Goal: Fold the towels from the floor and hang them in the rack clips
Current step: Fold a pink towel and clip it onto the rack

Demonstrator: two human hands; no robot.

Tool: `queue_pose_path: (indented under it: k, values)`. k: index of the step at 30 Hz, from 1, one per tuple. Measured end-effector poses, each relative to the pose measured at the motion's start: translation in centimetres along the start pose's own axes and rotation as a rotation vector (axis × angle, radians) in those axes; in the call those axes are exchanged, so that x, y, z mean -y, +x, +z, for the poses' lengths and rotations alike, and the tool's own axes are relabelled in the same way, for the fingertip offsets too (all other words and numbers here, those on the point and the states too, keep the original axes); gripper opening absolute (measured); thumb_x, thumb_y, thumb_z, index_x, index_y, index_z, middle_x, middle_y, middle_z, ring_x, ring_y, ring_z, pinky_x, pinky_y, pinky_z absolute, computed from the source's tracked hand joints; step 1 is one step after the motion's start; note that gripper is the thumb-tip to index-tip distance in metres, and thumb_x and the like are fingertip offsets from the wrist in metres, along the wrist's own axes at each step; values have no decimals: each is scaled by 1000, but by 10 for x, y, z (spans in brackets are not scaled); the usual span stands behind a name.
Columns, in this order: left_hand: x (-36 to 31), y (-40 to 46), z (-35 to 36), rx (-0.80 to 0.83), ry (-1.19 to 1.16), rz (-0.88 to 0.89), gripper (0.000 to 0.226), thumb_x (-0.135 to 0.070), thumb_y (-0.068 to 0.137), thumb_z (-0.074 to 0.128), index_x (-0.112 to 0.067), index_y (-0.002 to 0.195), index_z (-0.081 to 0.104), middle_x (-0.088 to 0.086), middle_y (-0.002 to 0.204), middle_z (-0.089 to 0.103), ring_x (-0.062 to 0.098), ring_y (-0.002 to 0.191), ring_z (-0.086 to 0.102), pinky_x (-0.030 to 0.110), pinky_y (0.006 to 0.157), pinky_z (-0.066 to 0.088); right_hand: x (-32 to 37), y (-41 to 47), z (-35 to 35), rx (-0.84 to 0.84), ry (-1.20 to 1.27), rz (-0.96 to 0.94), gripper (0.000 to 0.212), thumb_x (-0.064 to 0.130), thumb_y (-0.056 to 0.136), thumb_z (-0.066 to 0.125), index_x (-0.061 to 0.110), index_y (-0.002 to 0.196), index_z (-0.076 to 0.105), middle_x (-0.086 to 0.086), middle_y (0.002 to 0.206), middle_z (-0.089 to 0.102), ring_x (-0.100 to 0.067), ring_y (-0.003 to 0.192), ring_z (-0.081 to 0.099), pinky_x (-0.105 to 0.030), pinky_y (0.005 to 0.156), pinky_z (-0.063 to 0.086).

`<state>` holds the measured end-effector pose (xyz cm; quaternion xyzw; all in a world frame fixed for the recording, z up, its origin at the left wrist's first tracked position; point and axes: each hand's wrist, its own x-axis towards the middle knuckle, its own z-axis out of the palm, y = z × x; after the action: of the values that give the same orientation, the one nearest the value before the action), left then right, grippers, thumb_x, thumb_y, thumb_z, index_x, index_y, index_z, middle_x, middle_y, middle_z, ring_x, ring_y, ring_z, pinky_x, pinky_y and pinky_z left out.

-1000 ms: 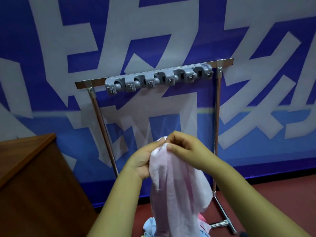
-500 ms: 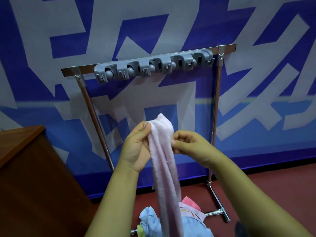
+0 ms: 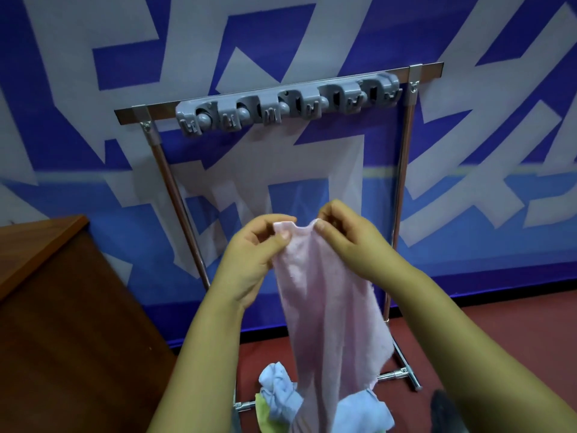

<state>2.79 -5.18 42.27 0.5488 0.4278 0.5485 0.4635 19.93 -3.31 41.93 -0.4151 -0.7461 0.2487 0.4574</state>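
I was facing a blue wall banner (image 3: 515, 189) covered in huge pale-grey characters, with dark red floor (image 3: 487, 345) under me and a brown wooden cabinet (image 3: 62, 323) on my left.

The left hand (image 3: 249, 254) and right hand (image 3: 346, 235) each pinch a top corner of a pale pink terry towel (image 3: 327, 307), which hangs between them before a chrome rack (image 3: 402, 182) bearing a grey plastic clip strip (image 3: 287, 106). Crumpled light blue towels (image 3: 278, 392) lie on the red floor (image 3: 484, 339) below, beside a brown wooden cabinet (image 3: 62, 307).

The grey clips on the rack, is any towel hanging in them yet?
No, the grey clips hold nothing; both hands grip the pink towel below the rack.
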Motion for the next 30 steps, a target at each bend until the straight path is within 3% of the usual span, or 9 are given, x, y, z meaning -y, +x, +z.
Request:
queue_pose_path:
  k: [4,9,13,16,20,24,27,30]
  values:
    - [-9,-3,-9,-12,-28,11,33,0,91,51,-26,102,70,-2,96,68,14,91,64,35,84,54,0,1,-9,44,-47,20,12,27,94,51,18,85,51,8,68,46,-2,60,40,-8,57,37]
    - [-12,-3,-7,-10,1,42,28,-2,90,53,-22,89,72,-7,86,73,7,83,66,23,74,56,2,2,-9,12,27,50,13,27,94,52,18,84,52,8,64,43,-2,57,38,-10,55,36]
    - [-15,1,-19,-134,75,149,26,-3,87,59,-25,94,71,-8,86,73,6,85,66,24,78,56,-4,2,-26,282,49,95,12,29,86,64,18,86,58,-1,71,52,-9,64,45,-21,61,40]
    - [-25,3,-33,-239,219,249,34,-4,87,60,-34,100,66,-9,97,68,0,88,63,18,80,54,-13,2,-41,438,-108,141,20,35,80,70,18,81,59,3,71,53,-8,64,46,-25,63,39]
    - [-38,7,-60,-371,409,341,27,-9,86,63,-29,103,64,-11,90,63,-9,79,59,9,73,50,-26,1,-64,371,-270,217,22,35,79,71,18,72,60,2,68,51,-9,63,45,-23,62,37]
    - [-36,11,-79,-448,440,343,15,-11,85,64,-22,95,65,-6,87,65,10,84,61,25,78,51,-37,-1,-82,282,-255,283,17,31,78,74,23,67,62,8,64,55,-7,61,48,-20,60,39]
    - [-29,13,-90,-480,434,335,16,-12,85,65,-27,84,63,-3,84,65,15,82,60,30,75,50,-43,-4,-90,224,-247,310,16,25,81,72,27,68,62,14,60,57,-1,59,50,-15,59,38]
    - [-21,14,-98,-481,410,318,21,-10,85,65,-30,78,60,-1,81,63,17,80,58,32,74,48,-52,-5,-95,191,-278,313,11,16,87,63,21,77,62,4,74,61,-11,69,53,-24,65,42]
